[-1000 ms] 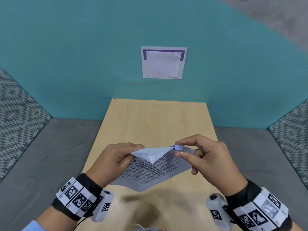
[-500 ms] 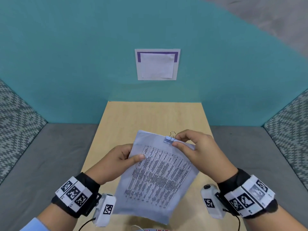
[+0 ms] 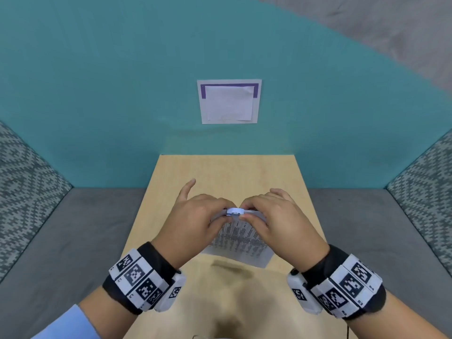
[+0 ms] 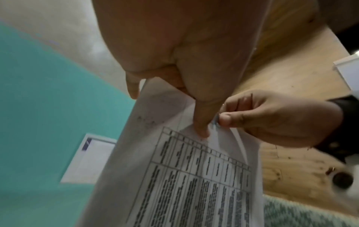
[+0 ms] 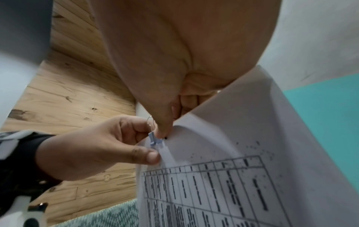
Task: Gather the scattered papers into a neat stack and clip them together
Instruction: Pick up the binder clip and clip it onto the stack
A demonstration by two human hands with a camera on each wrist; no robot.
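I am holding the papers up above the wooden table, with both of my hands meeting at the top edge of the stack. The sheets are hanging down from that edge toward me, printed table side facing me, and the lower edge is casting a shadow on the tabletop beneath.

My left hand is pinching the top edge of the papers just left of the clip: in the left wrist view my left thumb is lying flat on the printed face, while the other fingers are behind the sheet. In the head view, one finger of that hand is sticking up and away from the stack.

My right hand is pinching at the pale blue clip, thumb in front and forefinger behind, fingers curled. In the right wrist view the clip is sitting on the top edge of the papers between my right thumb above it and my left thumb below it, and a wire handle loop is standing up from it. I cannot tell from any view whether the clip is fully seated over all sheets.

Beyond the table, a teal wall is carrying a white notice with a purple band. Grey seats with patterned cushions are flanking the table on both sides.
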